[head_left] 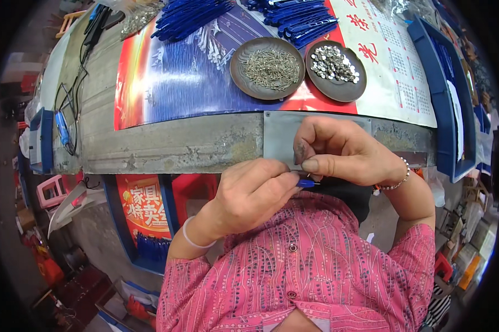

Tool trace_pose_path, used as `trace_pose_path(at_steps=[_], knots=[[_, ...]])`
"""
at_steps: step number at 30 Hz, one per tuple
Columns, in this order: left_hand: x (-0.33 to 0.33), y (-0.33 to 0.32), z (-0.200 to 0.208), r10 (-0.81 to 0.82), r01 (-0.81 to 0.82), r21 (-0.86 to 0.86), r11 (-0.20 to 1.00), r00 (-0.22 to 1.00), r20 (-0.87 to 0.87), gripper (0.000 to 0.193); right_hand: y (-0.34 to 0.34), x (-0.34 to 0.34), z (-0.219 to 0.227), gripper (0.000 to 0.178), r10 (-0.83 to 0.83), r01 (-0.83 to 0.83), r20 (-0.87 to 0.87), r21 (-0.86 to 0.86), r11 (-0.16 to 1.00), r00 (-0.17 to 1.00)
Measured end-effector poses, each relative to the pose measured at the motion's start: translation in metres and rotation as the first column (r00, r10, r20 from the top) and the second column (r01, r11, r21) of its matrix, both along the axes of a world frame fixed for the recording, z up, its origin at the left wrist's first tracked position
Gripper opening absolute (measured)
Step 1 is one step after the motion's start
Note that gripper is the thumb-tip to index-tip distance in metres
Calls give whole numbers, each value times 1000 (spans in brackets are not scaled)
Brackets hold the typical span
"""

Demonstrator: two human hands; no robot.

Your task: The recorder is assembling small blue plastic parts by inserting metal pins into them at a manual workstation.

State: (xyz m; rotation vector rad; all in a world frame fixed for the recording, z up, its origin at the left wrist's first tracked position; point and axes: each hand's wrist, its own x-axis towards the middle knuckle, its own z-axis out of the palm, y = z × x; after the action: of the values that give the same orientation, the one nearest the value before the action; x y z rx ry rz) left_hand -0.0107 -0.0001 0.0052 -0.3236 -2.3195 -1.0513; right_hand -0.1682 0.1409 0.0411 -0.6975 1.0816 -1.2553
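My left hand [255, 193] is closed around a slim blue piece [307, 183], and only its blue end shows past the fingertips. Just above that end, my right hand [346, 152] pinches thumb and forefinger together. Whatever is between them is too small to make out. Both hands are close together in front of my body, at the table's near edge. Beyond them on the table, one round brown dish [238, 74] holds many small metal pins [271, 69]. Touching its right side, a second brown dish [346, 95] holds small round silvery pieces [332, 63].
Heaps of slim blue pieces [186, 16] lie at the back on a printed poster sheet [166, 94]. A blue tray [445, 110] stands at the right. Below the table's left half, a blue bin [129, 232] holds more blue pieces. A blue-handled corded tool [62, 128] lies left.
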Motion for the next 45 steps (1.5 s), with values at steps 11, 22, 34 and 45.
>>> trace_pose_path(at_steps=[11,22,34,45], knots=[[2,2,2,-37,36,-15,999,998,-49,29,-1,3,-10,15,99,-95,36,-90,991,994],[-2,-2,-1,-68,69,52,996,997,-37,26,-7,-4,-8,14,168,-166,4,-118,979,986],[-1,-10,1,-152,124,-196,973,979,-136,21,-9,-10,-15,14,276,-282,-64,-115,953,959],[-2,-9,-7,-159,152,-67,986,982,-102,21,-14,-15,-13,13,314,-403,-341,-229,886,886]])
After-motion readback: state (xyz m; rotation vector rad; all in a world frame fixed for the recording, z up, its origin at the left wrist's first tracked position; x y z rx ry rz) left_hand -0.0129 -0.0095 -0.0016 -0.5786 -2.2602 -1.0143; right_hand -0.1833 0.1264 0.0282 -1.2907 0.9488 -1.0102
